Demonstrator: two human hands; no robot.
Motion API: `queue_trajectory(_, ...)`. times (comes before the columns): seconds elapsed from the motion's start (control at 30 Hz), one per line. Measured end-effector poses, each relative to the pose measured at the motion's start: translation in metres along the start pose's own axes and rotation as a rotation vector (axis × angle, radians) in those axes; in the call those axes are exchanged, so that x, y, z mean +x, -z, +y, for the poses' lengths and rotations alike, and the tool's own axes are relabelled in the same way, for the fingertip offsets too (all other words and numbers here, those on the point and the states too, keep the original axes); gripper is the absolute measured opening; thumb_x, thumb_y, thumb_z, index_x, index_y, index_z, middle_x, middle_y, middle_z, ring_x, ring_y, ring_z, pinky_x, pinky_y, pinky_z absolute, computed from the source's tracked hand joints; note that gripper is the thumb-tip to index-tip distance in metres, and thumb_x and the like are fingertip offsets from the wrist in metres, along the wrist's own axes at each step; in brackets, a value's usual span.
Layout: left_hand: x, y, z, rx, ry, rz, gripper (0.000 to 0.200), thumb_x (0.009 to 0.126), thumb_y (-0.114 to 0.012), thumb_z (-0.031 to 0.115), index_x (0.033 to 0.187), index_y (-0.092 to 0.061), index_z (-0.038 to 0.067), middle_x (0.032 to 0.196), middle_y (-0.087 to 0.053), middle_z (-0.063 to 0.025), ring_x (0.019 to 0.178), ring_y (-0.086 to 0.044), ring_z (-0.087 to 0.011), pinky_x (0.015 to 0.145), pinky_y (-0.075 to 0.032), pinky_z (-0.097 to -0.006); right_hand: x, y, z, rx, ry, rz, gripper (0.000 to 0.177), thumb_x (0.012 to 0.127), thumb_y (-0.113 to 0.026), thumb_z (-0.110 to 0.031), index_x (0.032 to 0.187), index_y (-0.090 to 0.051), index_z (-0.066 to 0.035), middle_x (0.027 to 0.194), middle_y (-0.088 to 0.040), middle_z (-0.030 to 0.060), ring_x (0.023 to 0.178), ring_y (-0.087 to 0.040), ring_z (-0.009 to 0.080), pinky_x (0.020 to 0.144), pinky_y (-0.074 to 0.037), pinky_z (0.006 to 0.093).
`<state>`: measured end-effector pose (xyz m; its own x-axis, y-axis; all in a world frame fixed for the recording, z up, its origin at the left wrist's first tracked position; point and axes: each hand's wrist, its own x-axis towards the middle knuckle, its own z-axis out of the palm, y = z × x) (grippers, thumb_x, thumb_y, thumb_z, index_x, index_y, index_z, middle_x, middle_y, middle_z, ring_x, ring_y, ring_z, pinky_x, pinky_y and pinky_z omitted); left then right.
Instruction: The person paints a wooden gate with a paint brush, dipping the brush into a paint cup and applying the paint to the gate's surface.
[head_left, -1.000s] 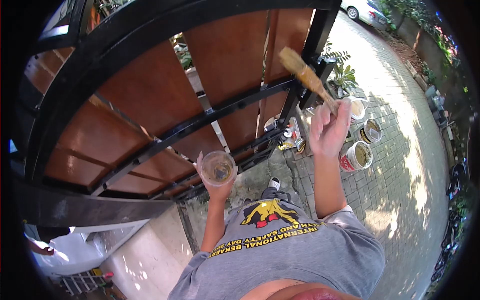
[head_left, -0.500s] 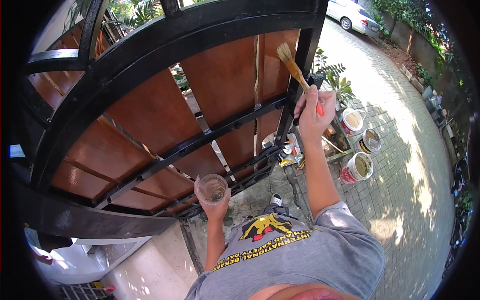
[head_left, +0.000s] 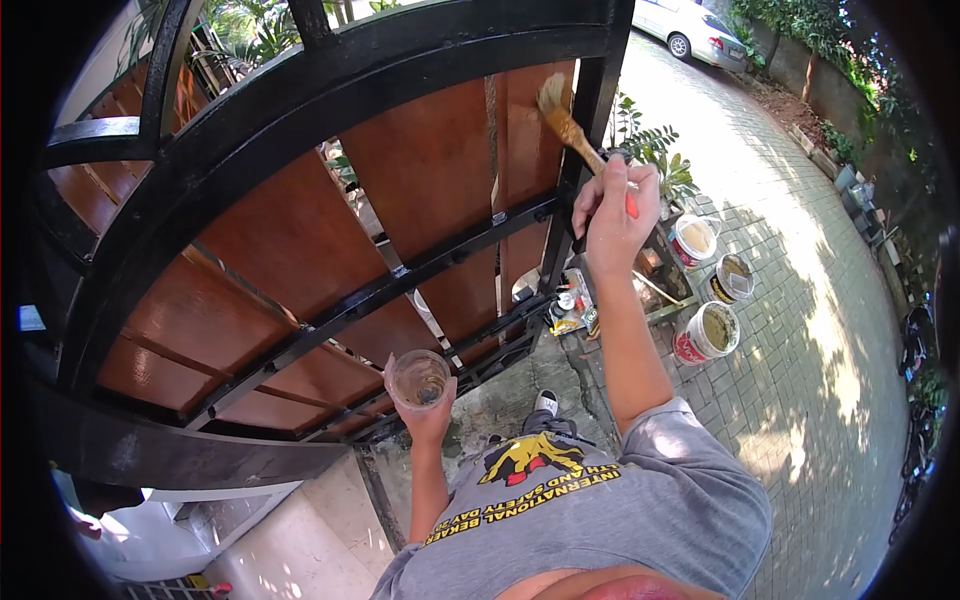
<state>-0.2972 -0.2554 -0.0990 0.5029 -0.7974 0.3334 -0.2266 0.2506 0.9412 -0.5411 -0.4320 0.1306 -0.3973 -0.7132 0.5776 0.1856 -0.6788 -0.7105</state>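
Note:
My right hand is closed round the handle of a paintbrush, raised at the upper middle. The brush's pale bristles lie over the rightmost brown panel near its top; whether they touch it I cannot tell. Below and to the left, my left hand is wrapped round a clear plastic cup with a little liquid in the bottom. The brown panels are set in a black metal gate frame, which fills the left and upper middle of the view.
Three buckets stand on the grey paving at the right, beside potted plants. Bottles and packets lie near the gate's foot. A silver car is parked at the top right.
The gate and surroundings have shifted slightly left in view. My right hand and the brush have moved a little left, the bristles still over the same panel. My left hand still holds the cup.

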Motion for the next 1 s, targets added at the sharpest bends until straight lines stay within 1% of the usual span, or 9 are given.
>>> queue_trajectory(0.1, -0.003, 0.000, -0.002, 0.010, -0.005, -0.021, 0.107, 0.067, -0.094, 0.013, 0.155, -0.032, 0.003, 0.142, -0.047, -0.0123, 0.127, -0.053, -0.0245, 0.109, -0.044, -0.0387, -0.015, 0.010, 0.001, -0.094, -0.023, -0.026, 0.028, 0.108, -0.054, -0.019, 0.092, -0.036, -0.007, 0.054, -0.049, 0.0058, 0.037, -0.043, 0.0092, 0.034, -0.034, 0.0237)
queue_trajectory(0.23, -0.002, -0.001, 0.001, 0.019, 0.025, -0.023, 0.108, 0.067, -0.095, 0.014, 0.154, -0.032, 0.003, 0.141, -0.047, -0.0124, 0.126, -0.053, -0.0247, 0.109, -0.044, -0.0388, -0.005, 0.005, -0.010, 0.124, 0.066, 0.173, 0.029, 0.108, -0.054, -0.021, 0.090, -0.034, -0.012, 0.053, -0.043, 0.0052, 0.036, -0.039, 0.0118, 0.031, -0.027, 0.0249)
queue_trajectory(0.33, 0.000, 0.000, 0.002, 0.051, -0.028, -0.018, 0.107, 0.067, -0.095, 0.014, 0.154, -0.033, 0.002, 0.141, -0.047, -0.0123, 0.126, -0.053, -0.0246, 0.109, -0.044, -0.0386, 0.008, -0.011, -0.010, 0.163, 0.014, 0.179, 0.028, 0.109, -0.052, -0.020, 0.092, -0.034, -0.008, 0.050, -0.047, 0.0070, 0.036, -0.044, 0.0119, 0.032, -0.031, 0.0250)
queue_trajectory(0.5, -0.001, 0.001, 0.000, 0.027, -0.024, -0.013, 0.106, 0.068, -0.094, 0.014, 0.154, -0.033, 0.003, 0.141, -0.046, -0.0123, 0.126, -0.053, -0.0242, 0.108, -0.044, -0.0379, -0.022, -0.044, -0.002, 0.210, 0.023, -0.011, 0.027, 0.108, -0.053, -0.018, 0.094, -0.034, -0.007, 0.052, -0.050, 0.0069, 0.037, -0.046, 0.0104, 0.034, -0.035, 0.0239)
queue_trajectory(0.6, 0.000, 0.002, 0.001, 0.056, -0.048, -0.003, 0.105, 0.068, -0.094, 0.012, 0.154, -0.033, 0.003, 0.141, -0.047, -0.0122, 0.125, -0.054, -0.0240, 0.107, -0.045, -0.0376, -0.029, -0.030, 0.000, 0.198, 0.016, -0.053, 0.028, 0.108, -0.055, -0.018, 0.094, -0.034, -0.006, 0.052, -0.050, 0.0072, 0.037, -0.046, 0.0104, 0.034, -0.035, 0.0240)
queue_trajectory(0.67, 0.002, 0.004, 0.002, 0.055, -0.050, 0.006, 0.105, 0.068, -0.094, 0.011, 0.154, -0.033, 0.003, 0.140, -0.048, -0.0120, 0.124, -0.055, -0.0238, 0.106, -0.046, -0.0374, -0.023, -0.018, 0.002, 0.170, 0.152, -0.029, 0.027, 0.109, -0.053, -0.019, 0.094, -0.034, -0.007, 0.052, -0.050, 0.0082, 0.036, -0.046, 0.0114, 0.033, -0.035, 0.0247)
queue_trajectory(0.77, 0.001, 0.007, 0.004, 0.033, -0.039, 0.016, 0.105, 0.068, -0.094, 0.010, 0.154, -0.033, 0.004, 0.139, -0.049, -0.0117, 0.122, -0.056, -0.0235, 0.105, -0.047, -0.0370, -0.004, -0.015, -0.002, 0.169, 0.097, 0.179, 0.026, 0.109, -0.050, -0.022, 0.093, -0.034, -0.011, 0.053, -0.048, 0.0081, 0.036, -0.045, 0.0137, 0.031, -0.032, 0.0246)
queue_trajectory(0.87, 0.002, 0.008, 0.003, 0.011, -0.027, 0.020, 0.105, 0.068, -0.094, 0.010, 0.154, -0.033, 0.004, 0.139, -0.050, -0.0114, 0.122, -0.056, -0.0234, 0.105, -0.047, -0.0366, 0.008, -0.023, 0.003, 0.183, 0.101, 0.180, 0.025, 0.110, -0.049, -0.020, 0.095, -0.033, -0.007, 0.055, -0.050, 0.0096, 0.039, -0.049, 0.0146, 0.033, -0.037, 0.0255)
queue_trajectory(1.0, 0.004, 0.007, 0.002, 0.010, 0.006, -0.010, 0.105, 0.070, -0.093, 0.011, 0.156, -0.032, 0.006, 0.143, -0.047, -0.0102, 0.128, -0.052, -0.0234, 0.110, -0.043, -0.0371, -0.018, -0.043, 0.009, 0.162, 0.131, -0.045, 0.025, 0.110, -0.048, -0.017, 0.095, -0.032, -0.005, 0.057, -0.054, 0.0095, 0.040, -0.050, 0.0115, 0.035, -0.039, 0.0235)
